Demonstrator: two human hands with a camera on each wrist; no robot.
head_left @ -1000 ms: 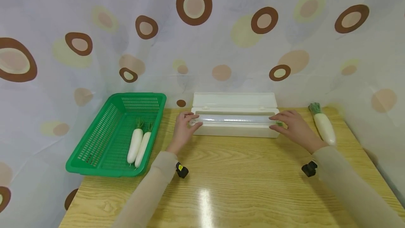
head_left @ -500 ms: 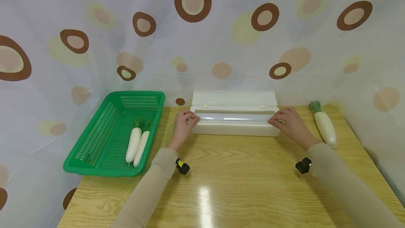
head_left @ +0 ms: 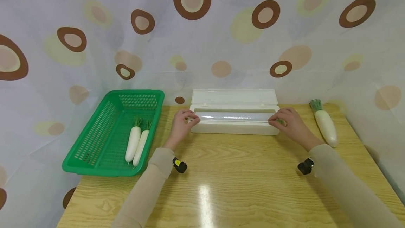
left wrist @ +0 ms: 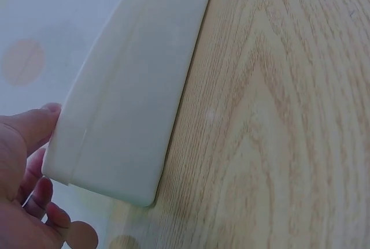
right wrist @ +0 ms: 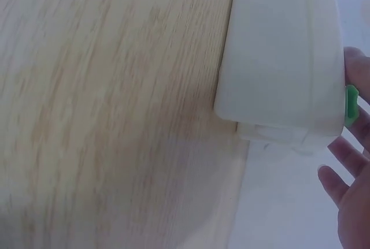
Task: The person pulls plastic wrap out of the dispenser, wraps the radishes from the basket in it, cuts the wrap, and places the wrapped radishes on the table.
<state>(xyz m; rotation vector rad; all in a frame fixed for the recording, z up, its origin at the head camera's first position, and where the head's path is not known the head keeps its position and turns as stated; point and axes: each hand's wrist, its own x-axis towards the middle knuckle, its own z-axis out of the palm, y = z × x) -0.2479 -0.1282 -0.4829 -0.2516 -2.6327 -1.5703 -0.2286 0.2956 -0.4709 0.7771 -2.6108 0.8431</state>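
Note:
A white cling film dispenser (head_left: pixel 234 128) stands at the back of the table with its lid (head_left: pixel 234 97) raised. Inside lies a shiny roll of cling film (head_left: pixel 234 116). At the left end my left hand (head_left: pixel 181 126) pinches the film's edge between thumb and fingers. My right hand (head_left: pixel 290 125) does the same at the right end, beside a small green slider (right wrist: pixel 351 106). Both wrist views show the outer front wall of the dispenser, with the left thumb (left wrist: pixel 40 123) and right thumb (right wrist: pixel 358 70) at its top edge; the film is hidden there.
To the left, a green basket (head_left: pixel 70 164) holds two white radishes (head_left: pixel 133 143). One more white radish (head_left: pixel 326 127) lies on the wooden table (head_left: pixel 240 182) at the right. A patterned curtain (head_left: pixel 221 38) hangs close behind the dispenser.
Thumbs and fingers of both hands, apart a second ago, have come together at the film's two ends. The dispenser stays in place; the head view has shifted slightly.

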